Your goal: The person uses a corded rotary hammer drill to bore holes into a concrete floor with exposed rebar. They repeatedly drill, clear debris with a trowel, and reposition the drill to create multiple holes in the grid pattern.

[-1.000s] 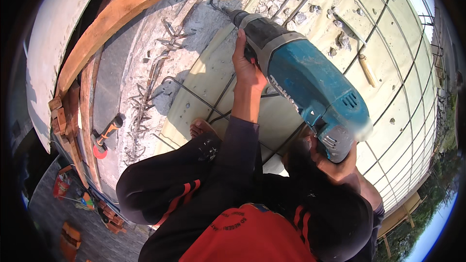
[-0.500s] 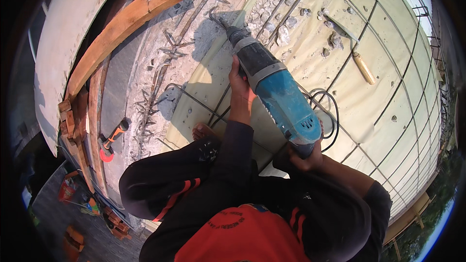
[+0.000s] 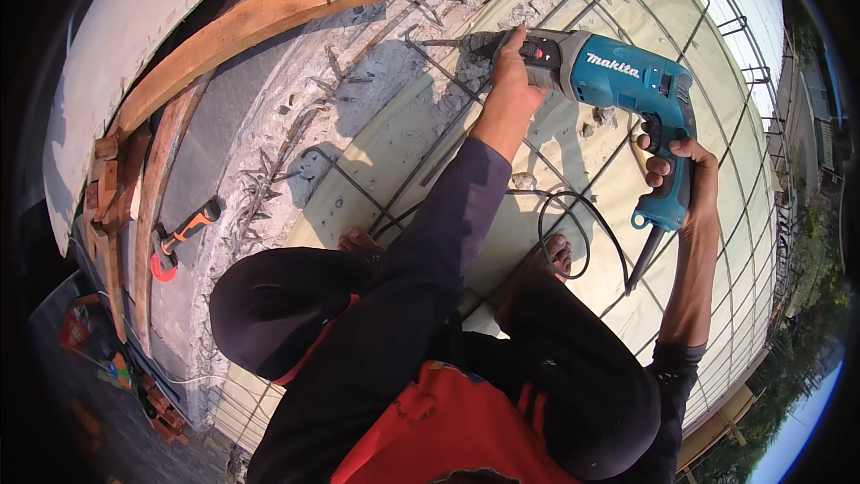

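Leftward, an orange-and-black-handled tool [image 3: 188,231] lies well apart from anything I hold; a timber beam [image 3: 260,36] slants above it. Next, a rough concrete strip [image 3: 376,94], bristling with steel stubs [image 3: 260,175]. Bit [image 3: 441,42] reaches over it, pointing left; whether the tip touches anything, I can't tell. My left hand [image 3: 518,81] is the nearer to that tip, closed about the front housing [image 3: 551,54], its underside hidden. Black power cord [image 3: 541,226] loops below. Teal rotary hammer [image 3: 618,72] lies out ahead of me, spanning both hands, long axis nearly crosswise. My right hand [image 3: 688,166]: fingers curled round the rear handle [image 3: 665,206]. Rightmost, steel mesh [image 3: 736,134] over pale sheeting [image 3: 708,251].
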Tool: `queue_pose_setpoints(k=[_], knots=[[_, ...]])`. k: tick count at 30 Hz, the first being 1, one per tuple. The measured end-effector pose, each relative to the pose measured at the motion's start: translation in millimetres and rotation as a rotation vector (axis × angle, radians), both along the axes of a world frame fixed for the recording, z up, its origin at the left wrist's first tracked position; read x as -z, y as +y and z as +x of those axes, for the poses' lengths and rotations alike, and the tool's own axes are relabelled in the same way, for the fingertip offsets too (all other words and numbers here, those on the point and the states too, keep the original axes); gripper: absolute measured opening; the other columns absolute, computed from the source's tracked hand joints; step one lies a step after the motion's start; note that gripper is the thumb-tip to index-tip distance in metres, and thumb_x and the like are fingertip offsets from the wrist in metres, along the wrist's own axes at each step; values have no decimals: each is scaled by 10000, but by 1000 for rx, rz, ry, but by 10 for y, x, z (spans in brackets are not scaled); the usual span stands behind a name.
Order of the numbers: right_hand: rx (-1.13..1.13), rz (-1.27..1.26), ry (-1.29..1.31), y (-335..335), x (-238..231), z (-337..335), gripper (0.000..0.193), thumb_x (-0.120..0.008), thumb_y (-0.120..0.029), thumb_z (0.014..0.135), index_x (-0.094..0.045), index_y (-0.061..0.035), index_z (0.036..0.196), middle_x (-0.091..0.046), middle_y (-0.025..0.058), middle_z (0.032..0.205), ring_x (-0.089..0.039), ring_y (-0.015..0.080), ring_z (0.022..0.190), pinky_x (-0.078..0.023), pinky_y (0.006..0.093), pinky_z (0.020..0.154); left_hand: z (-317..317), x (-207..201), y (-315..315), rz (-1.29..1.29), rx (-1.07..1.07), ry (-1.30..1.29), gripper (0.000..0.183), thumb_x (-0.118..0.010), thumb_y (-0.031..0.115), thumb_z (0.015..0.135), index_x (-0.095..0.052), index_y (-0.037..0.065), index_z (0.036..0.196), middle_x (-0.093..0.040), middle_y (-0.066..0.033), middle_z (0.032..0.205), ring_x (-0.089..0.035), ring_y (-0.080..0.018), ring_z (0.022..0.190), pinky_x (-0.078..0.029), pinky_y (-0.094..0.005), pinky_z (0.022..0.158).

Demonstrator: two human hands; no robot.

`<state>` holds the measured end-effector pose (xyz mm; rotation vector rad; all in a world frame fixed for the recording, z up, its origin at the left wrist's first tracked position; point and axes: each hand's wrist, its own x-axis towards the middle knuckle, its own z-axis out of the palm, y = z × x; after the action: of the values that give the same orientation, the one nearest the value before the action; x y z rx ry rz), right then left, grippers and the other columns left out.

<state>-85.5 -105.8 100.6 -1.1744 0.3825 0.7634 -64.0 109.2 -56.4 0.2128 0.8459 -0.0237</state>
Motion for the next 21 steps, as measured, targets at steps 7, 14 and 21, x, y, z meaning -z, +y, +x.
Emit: queue_pose_setpoints(k=[7, 14, 21], knots=[[109, -241, -57, 707, -368, -981, 553, -523, -120, 684, -463, 59, 1204, -565, 152, 917, -523, 154, 565, -493, 307, 508, -453, -121, 180, -119, -187, -36, 440, -753, 260, 764, -584, 61, 1118, -618, -73, 1039, -644, -217, 877, -556, -392, 790], [-233, -551, -216, 418, -510, -39, 637, -567, -153, 636, -465, 98, 1212, -587, 178, 895, -544, 168, 515, -501, 314, 476, -159, -306, -18, -345, -485, -216, 267, -745, 206, 792, -606, 118, 1002, -641, -13, 960, -623, -159, 855, -519, -295, 815], [-225, -299, -192, -130, 76, -74, 612, -626, -154, 635, -496, 87, 1183, -607, 161, 886, -576, 180, 518, -517, 293, 498, -228, -27, -187, -199, -383, -174, 423, -685, 435, 833, -609, 72, 1036, -647, -61, 988, -625, -207, 919, -513, -357, 858]])
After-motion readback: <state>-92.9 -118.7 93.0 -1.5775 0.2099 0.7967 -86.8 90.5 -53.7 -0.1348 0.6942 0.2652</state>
